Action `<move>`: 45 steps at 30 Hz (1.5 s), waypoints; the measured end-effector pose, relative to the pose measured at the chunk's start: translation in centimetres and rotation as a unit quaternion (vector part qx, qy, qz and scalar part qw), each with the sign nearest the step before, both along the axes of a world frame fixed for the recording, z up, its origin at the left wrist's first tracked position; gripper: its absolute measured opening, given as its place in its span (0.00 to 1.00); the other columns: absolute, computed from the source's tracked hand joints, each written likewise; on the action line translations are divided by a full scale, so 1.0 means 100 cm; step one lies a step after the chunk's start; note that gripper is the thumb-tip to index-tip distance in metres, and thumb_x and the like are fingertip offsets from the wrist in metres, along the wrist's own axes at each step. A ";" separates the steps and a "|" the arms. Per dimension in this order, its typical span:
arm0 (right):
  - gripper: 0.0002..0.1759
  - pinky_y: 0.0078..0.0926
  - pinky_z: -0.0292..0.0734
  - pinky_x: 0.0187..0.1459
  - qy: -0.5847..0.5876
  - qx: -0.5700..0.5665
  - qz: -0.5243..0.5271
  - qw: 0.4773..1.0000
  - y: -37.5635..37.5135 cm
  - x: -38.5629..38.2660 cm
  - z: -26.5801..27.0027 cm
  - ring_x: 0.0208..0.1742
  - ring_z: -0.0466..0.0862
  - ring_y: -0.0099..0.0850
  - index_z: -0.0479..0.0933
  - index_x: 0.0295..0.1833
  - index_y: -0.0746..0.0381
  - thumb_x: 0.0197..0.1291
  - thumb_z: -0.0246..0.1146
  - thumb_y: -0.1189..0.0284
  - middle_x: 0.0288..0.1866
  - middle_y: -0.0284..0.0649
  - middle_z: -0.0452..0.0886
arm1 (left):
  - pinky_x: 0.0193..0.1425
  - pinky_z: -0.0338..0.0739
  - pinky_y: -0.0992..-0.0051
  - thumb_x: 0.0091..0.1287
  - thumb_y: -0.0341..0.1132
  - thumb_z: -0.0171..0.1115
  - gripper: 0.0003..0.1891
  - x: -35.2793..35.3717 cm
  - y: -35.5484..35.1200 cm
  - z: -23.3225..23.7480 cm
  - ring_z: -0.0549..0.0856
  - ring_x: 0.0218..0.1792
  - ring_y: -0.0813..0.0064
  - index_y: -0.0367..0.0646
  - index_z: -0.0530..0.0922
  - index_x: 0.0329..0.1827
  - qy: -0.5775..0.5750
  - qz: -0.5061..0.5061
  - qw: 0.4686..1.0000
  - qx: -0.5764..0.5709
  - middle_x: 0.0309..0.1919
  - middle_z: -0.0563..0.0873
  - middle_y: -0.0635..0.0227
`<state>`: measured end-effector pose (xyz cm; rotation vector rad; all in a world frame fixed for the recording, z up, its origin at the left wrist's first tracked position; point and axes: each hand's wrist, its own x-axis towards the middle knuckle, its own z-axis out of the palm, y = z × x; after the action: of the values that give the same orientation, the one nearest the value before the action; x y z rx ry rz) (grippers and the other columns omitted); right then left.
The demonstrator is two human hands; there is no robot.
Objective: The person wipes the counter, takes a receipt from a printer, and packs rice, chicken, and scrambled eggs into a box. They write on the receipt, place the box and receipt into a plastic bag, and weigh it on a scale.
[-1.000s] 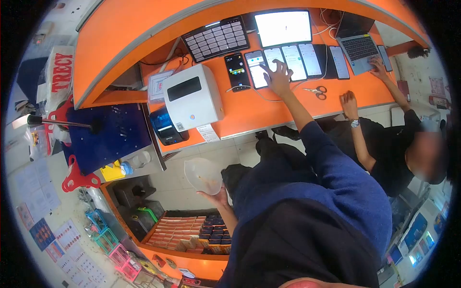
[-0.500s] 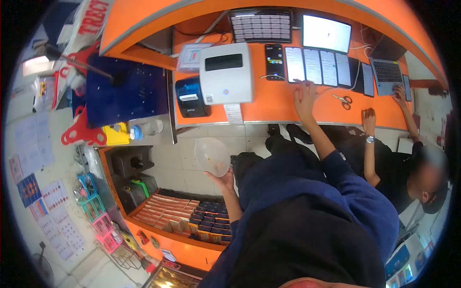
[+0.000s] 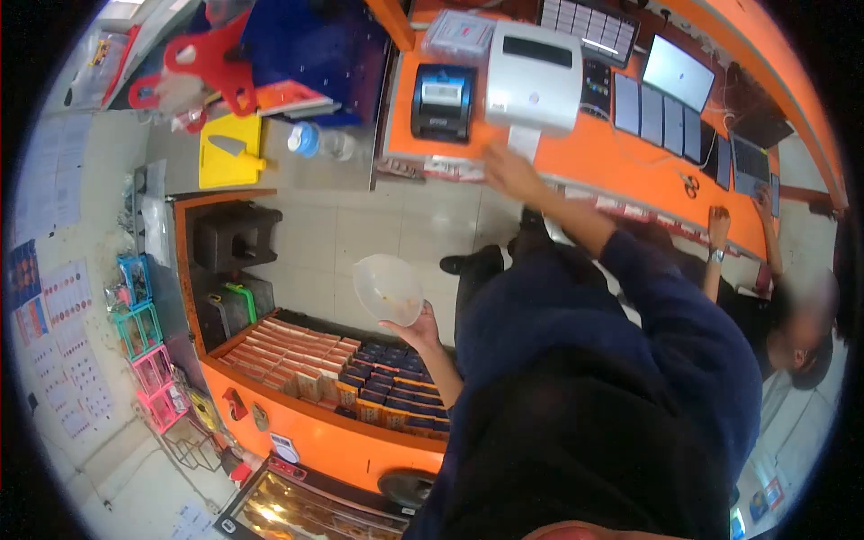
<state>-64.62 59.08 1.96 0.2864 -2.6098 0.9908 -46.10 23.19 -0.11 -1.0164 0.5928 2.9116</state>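
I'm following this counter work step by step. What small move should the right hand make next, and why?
Probably close the right hand on the paper slip hanging from the white printer: the hand lies open just below it at the counter edge, and the left hand is taken up holding the bowl.

Translucent white bowl [image 3: 387, 288], tilted, opening toward the camera, orange specks inside, above tiled floor [image 3: 351, 225].

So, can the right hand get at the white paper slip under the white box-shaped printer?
Probably yes: the right hand is outstretched just below the white paper slip at the front of the white box-shaped printer, nothing between them; contact is unclear.
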 end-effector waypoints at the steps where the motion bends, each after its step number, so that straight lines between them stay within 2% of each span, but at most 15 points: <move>1: 0.16 0.44 0.74 0.47 0.087 0.050 -0.027 0.995 -0.004 -0.025 0.022 0.46 0.76 0.51 0.73 0.51 0.64 0.56 0.58 0.75 0.46 0.51 0.72 | 0.51 0.75 0.65 0.55 0.72 0.57 0.42 0.006 -0.017 0.003 0.75 0.55 0.69 0.54 0.65 0.67 -0.002 0.036 0.999 -0.013 0.59 0.75 0.71; 2: 0.19 0.43 0.75 0.49 -0.016 0.030 -0.039 0.999 -0.006 -0.054 0.052 0.49 0.75 0.51 0.71 0.54 0.64 0.55 0.58 0.76 0.48 0.51 0.71 | 0.51 0.75 0.65 0.55 0.72 0.57 0.42 0.013 -0.033 0.003 0.75 0.55 0.69 0.53 0.66 0.67 -0.003 0.074 0.997 -0.026 0.60 0.75 0.71; 4: 0.19 0.44 0.71 0.56 0.113 -0.013 -0.099 0.989 -0.014 -0.107 0.050 0.49 0.75 0.52 0.73 0.54 0.62 0.54 0.58 0.76 0.51 0.51 0.71 | 0.51 0.76 0.65 0.55 0.71 0.59 0.42 0.033 -0.072 -0.003 0.76 0.54 0.68 0.53 0.66 0.67 -0.003 0.087 0.996 -0.017 0.59 0.76 0.70; 7: 0.23 0.41 0.68 0.58 0.111 0.108 -0.163 0.974 -0.023 -0.152 0.058 0.57 0.73 0.53 0.71 0.57 0.62 0.53 0.62 0.76 0.54 0.55 0.72 | 0.50 0.78 0.64 0.53 0.69 0.62 0.43 0.062 -0.127 -0.010 0.79 0.52 0.66 0.52 0.66 0.67 0.000 0.129 0.991 -0.021 0.56 0.78 0.68; 9: 0.56 0.48 0.57 0.72 -0.172 0.219 -0.163 0.946 -0.028 -0.163 0.062 0.74 0.55 0.56 0.48 0.76 0.61 0.48 0.73 0.56 0.75 0.58 0.53 | 0.48 0.78 0.64 0.53 0.69 0.63 0.44 0.080 -0.154 -0.003 0.79 0.51 0.66 0.52 0.66 0.67 -0.016 0.130 0.990 -0.042 0.56 0.78 0.67; 10: 0.56 0.48 0.57 0.72 -0.173 0.219 -0.163 0.946 -0.026 -0.168 0.054 0.74 0.55 0.56 0.48 0.76 0.61 0.48 0.73 0.56 0.75 0.58 0.53 | 0.46 0.79 0.65 0.52 0.69 0.63 0.44 0.088 -0.166 0.000 0.80 0.50 0.65 0.51 0.66 0.66 -0.035 0.127 0.989 -0.067 0.56 0.78 0.67; 13: 0.75 0.44 0.60 0.71 -0.253 0.220 -0.101 0.937 -0.005 -0.189 0.039 0.72 0.59 0.55 0.46 0.75 0.66 0.23 0.83 0.54 0.74 0.61 0.53 | 0.42 0.79 0.68 0.51 0.70 0.64 0.43 0.108 -0.198 0.000 0.81 0.48 0.66 0.51 0.69 0.64 -0.037 0.153 0.984 -0.083 0.55 0.79 0.67; 17: 0.78 0.44 0.59 0.71 -0.287 0.286 -0.055 0.913 0.005 -0.201 0.029 0.73 0.58 0.54 0.42 0.76 0.68 0.22 0.83 0.53 0.75 0.61 0.50 | 0.42 0.78 0.69 0.52 0.70 0.63 0.41 0.117 -0.217 0.002 0.81 0.48 0.67 0.50 0.71 0.62 -0.056 0.192 0.978 -0.060 0.53 0.79 0.69; 21: 0.79 0.47 0.54 0.73 -0.195 0.408 -0.092 0.887 -0.004 -0.199 0.004 0.75 0.54 0.56 0.40 0.76 0.69 0.21 0.83 0.54 0.76 0.61 0.48 | 0.44 0.79 0.69 0.53 0.69 0.63 0.41 0.115 -0.218 -0.008 0.80 0.48 0.67 0.50 0.70 0.62 -0.084 0.190 0.977 -0.045 0.54 0.79 0.69; 30: 0.80 0.55 0.47 0.73 -0.216 0.294 -0.066 0.929 -0.003 -0.195 0.015 0.76 0.49 0.60 0.39 0.77 0.65 0.18 0.85 0.61 0.77 0.60 0.45 | 0.44 0.79 0.68 0.53 0.71 0.62 0.43 0.093 -0.212 0.000 0.80 0.48 0.69 0.50 0.68 0.64 -0.056 0.102 0.988 -0.105 0.53 0.79 0.69; 36: 0.77 0.50 0.53 0.72 -0.203 0.251 -0.061 0.945 0.000 -0.198 0.026 0.74 0.55 0.58 0.42 0.77 0.61 0.19 0.84 0.66 0.74 0.60 0.54 | 0.41 0.79 0.68 0.51 0.72 0.62 0.44 0.075 -0.223 -0.010 0.81 0.44 0.68 0.49 0.69 0.63 -0.102 0.132 0.983 -0.083 0.52 0.79 0.68; 38: 0.66 0.48 0.65 0.65 -0.150 0.223 -0.069 0.961 0.003 -0.192 0.035 0.67 0.66 0.57 0.55 0.73 0.59 0.22 0.83 0.68 0.66 0.59 0.67 | 0.40 0.79 0.67 0.50 0.72 0.63 0.45 0.077 -0.232 -0.013 0.81 0.43 0.67 0.49 0.69 0.63 -0.112 0.145 0.978 -0.100 0.52 0.79 0.68; 40: 0.58 0.48 0.69 0.60 -0.163 0.225 -0.095 0.956 0.003 -0.195 0.039 0.62 0.70 0.55 0.60 0.69 0.59 0.25 0.82 0.68 0.61 0.57 0.71 | 0.39 0.79 0.67 0.50 0.71 0.64 0.44 0.083 -0.245 -0.013 0.81 0.43 0.66 0.48 0.70 0.62 -0.081 0.192 0.973 -0.101 0.52 0.80 0.67; 41: 0.51 0.49 0.73 0.56 -0.178 0.229 -0.121 0.950 0.002 -0.196 0.040 0.58 0.75 0.54 0.66 0.65 0.59 0.28 0.81 0.68 0.56 0.54 0.75 | 0.39 0.80 0.67 0.56 0.65 0.64 0.38 0.087 -0.240 0.003 0.82 0.43 0.65 0.46 0.70 0.61 -0.023 0.219 0.973 -0.074 0.52 0.81 0.65; 45: 0.38 0.46 0.76 0.53 -0.216 0.227 -0.108 0.943 0.008 -0.209 0.049 0.54 0.78 0.52 0.72 0.57 0.60 0.36 0.76 0.66 0.58 0.50 0.75 | 0.41 0.80 0.67 0.57 0.62 0.63 0.36 0.119 -0.243 0.037 0.82 0.45 0.65 0.45 0.70 0.61 -0.005 0.282 0.956 -0.087 0.53 0.80 0.64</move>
<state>-85.54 59.88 6.83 -0.1328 -3.1660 0.3951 -34.20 -1.10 3.57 -1.4265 0.6592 3.3772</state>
